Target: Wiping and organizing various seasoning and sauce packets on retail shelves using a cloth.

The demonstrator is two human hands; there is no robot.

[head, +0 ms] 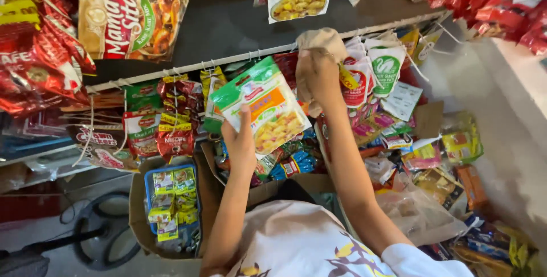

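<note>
Left hand (239, 143) at 7 o'clock of frame centre, fingers pinching green-and-white flat foil sachet with orange panel (265, 106), held tilted. Right hand (316, 78) at 12 o'clock, fingers curled around beige cloth (320, 39) near white hanging rail (228, 60).

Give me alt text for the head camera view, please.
Left hand holds a green sachet up to a rail hung with packets; right hand reaches among the white packets there.

2 hands (242, 143), 1 green sachet (265, 106), 1 cardboard box (137, 208)
</note>
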